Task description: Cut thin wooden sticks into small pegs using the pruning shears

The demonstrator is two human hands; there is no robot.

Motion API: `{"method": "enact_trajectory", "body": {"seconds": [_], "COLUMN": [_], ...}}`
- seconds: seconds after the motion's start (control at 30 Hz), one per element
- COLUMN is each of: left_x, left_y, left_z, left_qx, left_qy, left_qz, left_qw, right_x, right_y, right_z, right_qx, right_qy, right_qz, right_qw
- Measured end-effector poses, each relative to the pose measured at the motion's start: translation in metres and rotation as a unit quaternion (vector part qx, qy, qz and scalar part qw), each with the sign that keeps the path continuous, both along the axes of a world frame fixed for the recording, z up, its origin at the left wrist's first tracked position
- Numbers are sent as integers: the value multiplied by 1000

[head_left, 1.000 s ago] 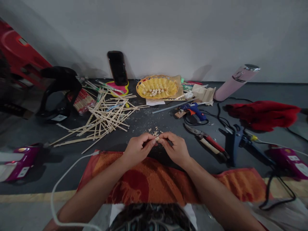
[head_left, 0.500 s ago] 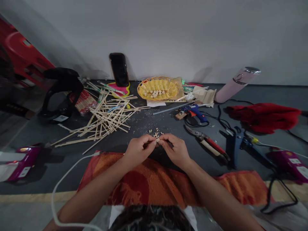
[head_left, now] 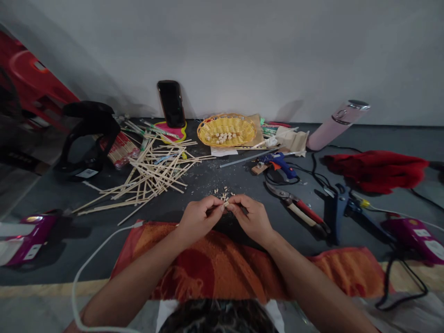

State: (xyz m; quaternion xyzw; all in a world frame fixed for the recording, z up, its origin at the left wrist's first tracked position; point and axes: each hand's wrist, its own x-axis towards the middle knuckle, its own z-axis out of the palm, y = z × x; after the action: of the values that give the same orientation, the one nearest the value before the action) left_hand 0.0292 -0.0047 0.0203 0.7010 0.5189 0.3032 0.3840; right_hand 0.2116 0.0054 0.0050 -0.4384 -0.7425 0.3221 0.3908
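Between the fingertips of both hands is a small pale wooden piece (head_left: 226, 204), partly covered by the fingers. My left hand (head_left: 201, 214) pinches it from the left, and my right hand (head_left: 252, 216) pinches it from the right. Just beyond the fingertips, several short cut stick pieces (head_left: 225, 191) lie on the dark table. A yellow woven basket (head_left: 227, 119) at the back holds several small pale clusters. To the left spreads a loose heap of thin wooden sticks (head_left: 156, 171).
Right of my hands are red-handled pruning shears (head_left: 300, 210), a blue glue gun (head_left: 282, 164), a blue cutter tool (head_left: 338, 212) and a red cloth (head_left: 378, 171). A pink bottle (head_left: 338, 125) and a phone (head_left: 171, 104) stand at the back. An orange towel (head_left: 236, 263) lies under my forearms.
The whole view has shifted slightly. Both hands stay together at the same spot, still pinching the small wooden piece, with hardly any finger movement.
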Motion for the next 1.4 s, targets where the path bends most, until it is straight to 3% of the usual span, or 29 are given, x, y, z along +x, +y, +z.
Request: {"method": "enact_trajectory", "body": {"seconds": [1.4], "left_x": [-2], "left_y": [2], "left_z": [-2], "left_qx": [7], "left_qy": [43], "left_qz": [-16], "left_qw": [999], "right_x": [1], "right_y": [1], "right_z": [-3], "right_qx": [8], "right_qy": [-17], "right_qz": [5], "right_qw": [1000]}}
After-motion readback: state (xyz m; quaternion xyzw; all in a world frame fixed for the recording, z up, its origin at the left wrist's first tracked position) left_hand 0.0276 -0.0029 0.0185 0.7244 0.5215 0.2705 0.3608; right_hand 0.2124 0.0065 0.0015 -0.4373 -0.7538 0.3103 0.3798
